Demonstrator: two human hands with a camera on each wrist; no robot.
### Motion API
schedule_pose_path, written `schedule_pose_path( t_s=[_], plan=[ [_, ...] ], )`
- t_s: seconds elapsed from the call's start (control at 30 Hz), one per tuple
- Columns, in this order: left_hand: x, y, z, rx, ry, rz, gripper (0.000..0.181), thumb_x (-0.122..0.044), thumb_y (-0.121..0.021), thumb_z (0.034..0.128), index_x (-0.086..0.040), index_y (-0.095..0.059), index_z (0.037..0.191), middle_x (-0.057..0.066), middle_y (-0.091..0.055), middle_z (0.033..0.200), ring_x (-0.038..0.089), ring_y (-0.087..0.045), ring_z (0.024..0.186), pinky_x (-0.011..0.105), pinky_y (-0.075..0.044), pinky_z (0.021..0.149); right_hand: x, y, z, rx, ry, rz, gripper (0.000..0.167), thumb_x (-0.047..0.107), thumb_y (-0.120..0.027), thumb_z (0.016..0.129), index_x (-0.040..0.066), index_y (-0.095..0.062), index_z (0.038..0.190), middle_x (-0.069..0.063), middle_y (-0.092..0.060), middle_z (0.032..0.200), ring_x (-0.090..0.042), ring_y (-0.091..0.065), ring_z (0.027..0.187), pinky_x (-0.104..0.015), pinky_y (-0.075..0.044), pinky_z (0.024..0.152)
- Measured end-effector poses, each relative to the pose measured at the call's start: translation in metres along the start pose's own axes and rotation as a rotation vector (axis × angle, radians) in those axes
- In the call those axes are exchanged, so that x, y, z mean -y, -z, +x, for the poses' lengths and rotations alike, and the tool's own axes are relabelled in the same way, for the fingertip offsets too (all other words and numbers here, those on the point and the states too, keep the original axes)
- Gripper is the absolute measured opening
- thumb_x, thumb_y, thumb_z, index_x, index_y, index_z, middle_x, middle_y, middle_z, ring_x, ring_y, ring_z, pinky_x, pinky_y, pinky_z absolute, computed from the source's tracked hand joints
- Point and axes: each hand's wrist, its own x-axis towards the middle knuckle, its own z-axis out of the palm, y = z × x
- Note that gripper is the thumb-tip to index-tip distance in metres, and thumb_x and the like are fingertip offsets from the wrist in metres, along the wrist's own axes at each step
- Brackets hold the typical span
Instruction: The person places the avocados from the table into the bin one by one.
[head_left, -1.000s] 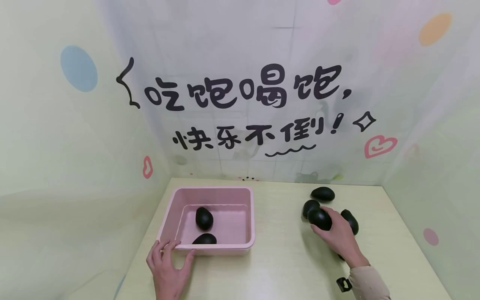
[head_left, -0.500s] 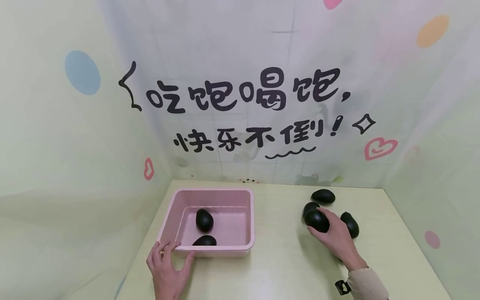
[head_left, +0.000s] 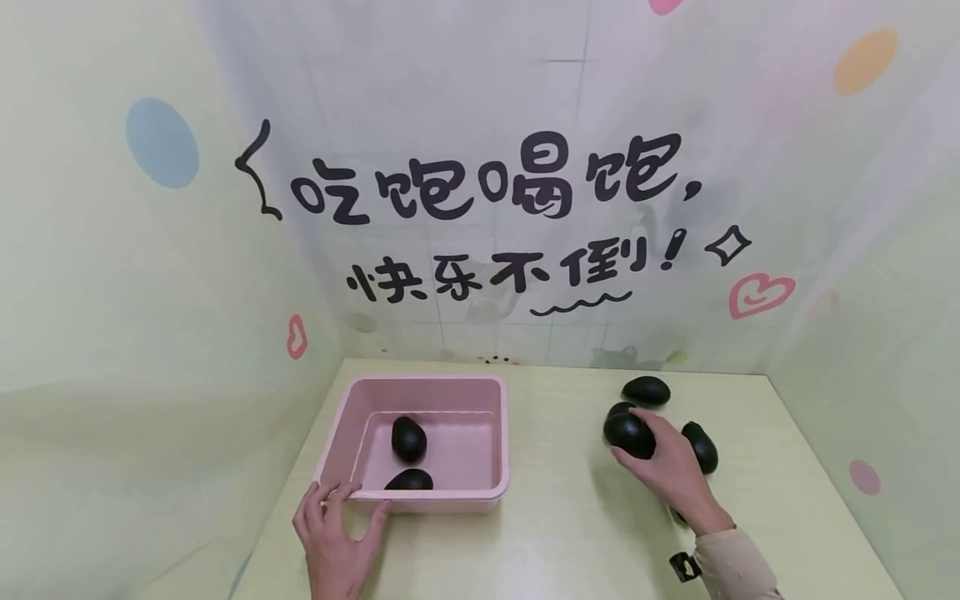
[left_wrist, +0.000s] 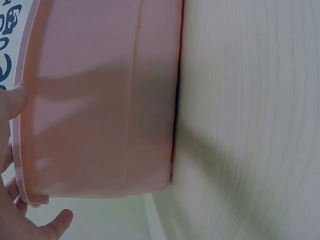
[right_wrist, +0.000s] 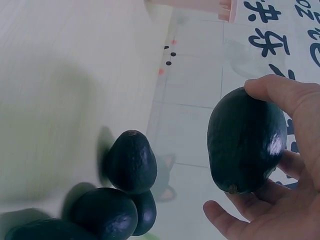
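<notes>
Between the pink tub [head_left: 505, 437] and the held avocado [head_left: 628, 435], I see a broad free strip of tabletop [head_left: 555, 500], with the tub's raised right side as a barrier at its left edge. Around the right hand [head_left: 678, 467], passage is tight: the far avocado [head_left: 647, 391] lies beyond it and the side avocado [head_left: 701, 447] just to its right. The left hand [head_left: 337, 525] blocks the tub's near left corner, while floor room remains inside, right of two avocados [head_left: 408, 439].
</notes>
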Motion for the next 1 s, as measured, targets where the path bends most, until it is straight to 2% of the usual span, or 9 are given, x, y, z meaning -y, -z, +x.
schedule_pose_path(
  t_s=[0.4,0.67,1.0],
  plan=[
    [0.0,0.0,0.0,0.005,0.004,0.004,0.052,-0.017,-0.094,0.0708,-0.003,-0.068,0.114,0.026,-0.054,0.133,0.055,-0.033,0.143,0.074,-0.042,0.099,0.007,0.002,0.002,-0.016,0.034,0.002,0.067,0.026,-0.085,0.089,0.001,-0.059,0.145,-0.024,-0.066,0.141,-0.046,-0.065,0.125,-0.062,-0.057,0.099],
    [0.0,0.0,0.0,0.002,0.014,-0.002,0.052,-0.018,-0.095,0.0707,-0.004,-0.069,0.113,0.026,-0.054,0.133,0.055,-0.033,0.143,0.077,-0.04,0.101,0.01,0.002,0.002,-0.004,0.023,0.02,0.067,0.028,-0.085,0.09,0.003,-0.059,0.146,-0.022,-0.066,0.143,-0.045,-0.065,0.127,-0.062,-0.056,0.101],
    [0.002,-0.001,0.0,0.002,0.007,-0.005,0.052,-0.018,-0.094,0.07,-0.003,-0.069,0.113,0.026,-0.054,0.132,0.056,-0.034,0.143,0.076,-0.039,0.101,0.013,-0.002,0.007,0.006,0.021,0.018,0.068,0.028,-0.084,0.09,0.002,-0.058,0.147,-0.023,-0.062,0.149,-0.045,-0.063,0.131,-0.062,-0.055,0.104]
  ],
)
